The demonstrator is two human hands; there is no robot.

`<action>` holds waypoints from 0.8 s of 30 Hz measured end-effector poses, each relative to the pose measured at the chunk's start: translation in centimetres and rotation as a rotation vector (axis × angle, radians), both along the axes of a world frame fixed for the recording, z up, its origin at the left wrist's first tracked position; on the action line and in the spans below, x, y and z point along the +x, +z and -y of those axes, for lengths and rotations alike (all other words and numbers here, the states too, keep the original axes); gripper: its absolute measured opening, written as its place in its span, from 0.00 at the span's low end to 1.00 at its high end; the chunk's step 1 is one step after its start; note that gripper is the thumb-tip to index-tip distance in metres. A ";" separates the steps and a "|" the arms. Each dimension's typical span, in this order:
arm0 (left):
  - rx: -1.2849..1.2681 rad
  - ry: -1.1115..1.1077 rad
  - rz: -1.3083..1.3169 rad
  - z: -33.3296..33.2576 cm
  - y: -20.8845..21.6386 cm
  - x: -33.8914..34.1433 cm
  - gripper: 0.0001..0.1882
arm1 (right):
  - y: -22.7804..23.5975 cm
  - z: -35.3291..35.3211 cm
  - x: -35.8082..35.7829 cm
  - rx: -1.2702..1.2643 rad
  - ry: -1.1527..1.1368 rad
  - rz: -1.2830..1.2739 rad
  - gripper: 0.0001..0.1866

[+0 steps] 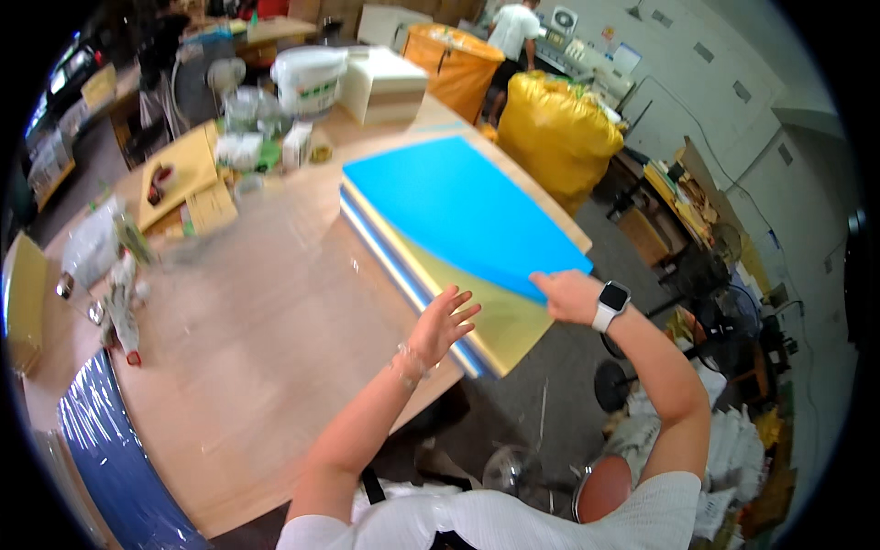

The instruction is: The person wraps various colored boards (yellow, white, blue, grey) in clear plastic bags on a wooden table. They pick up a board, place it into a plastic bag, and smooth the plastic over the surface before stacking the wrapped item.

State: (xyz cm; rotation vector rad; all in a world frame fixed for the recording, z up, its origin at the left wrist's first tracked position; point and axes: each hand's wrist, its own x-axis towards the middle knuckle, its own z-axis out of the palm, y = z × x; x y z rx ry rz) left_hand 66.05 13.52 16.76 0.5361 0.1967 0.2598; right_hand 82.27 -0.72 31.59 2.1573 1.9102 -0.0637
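A thick stack of large coloured sheets lies at the right edge of the table. Its top blue sheet (458, 202) is lifted and bent at the near right corner, which my right hand (566, 295) pinches between thumb and fingers. Beneath it shows a yellow sheet (513, 330), with blue, white and cream layers along the stack's side. My left hand (442, 326) hovers over or beside the stack's near left edge, its fingers spread and nothing in it; whether it touches the stack I cannot tell.
A wrapped dark blue stack (119, 458) lies at the near left of the wooden table (266, 348). A glove (121, 307), a white bucket (309, 81) and a white box (382, 82) stand farther off. Beyond are a yellow sack (557, 133) and another person (515, 41).
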 end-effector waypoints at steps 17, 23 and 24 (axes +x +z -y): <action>-0.251 0.190 -0.264 10.7 5.8 8.1 0.14 | 7.5 16.3 8.8 0.406 0.054 -0.775 0.18; -0.178 0.261 -0.202 8.9 9.2 7.7 0.18 | 0.6 18.6 24.6 0.378 -0.642 -0.987 0.14; -0.164 0.286 -0.208 8.1 9.7 7.4 0.19 | 0.3 17.8 25.7 0.260 -0.719 -0.970 0.14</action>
